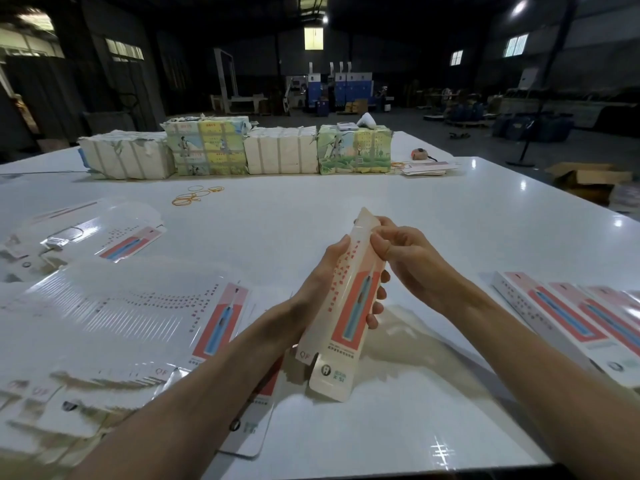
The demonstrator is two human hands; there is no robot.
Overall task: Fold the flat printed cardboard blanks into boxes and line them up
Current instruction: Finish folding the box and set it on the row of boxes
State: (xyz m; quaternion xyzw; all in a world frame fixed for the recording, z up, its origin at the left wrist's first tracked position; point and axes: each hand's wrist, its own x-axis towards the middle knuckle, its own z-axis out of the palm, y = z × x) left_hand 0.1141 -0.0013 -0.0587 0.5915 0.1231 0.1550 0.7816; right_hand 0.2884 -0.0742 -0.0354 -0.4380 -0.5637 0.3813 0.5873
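At far left we note flat blanks (131, 317) fanned over the white table (450, 209). Centre: the left hand (322, 282) grips a half-formed box (346, 306) round its middle, held above the table, near flap open. The right hand (408, 258) pinches the box's upper edge near the far end. At right, finished boxes (568, 320) lie side by side.
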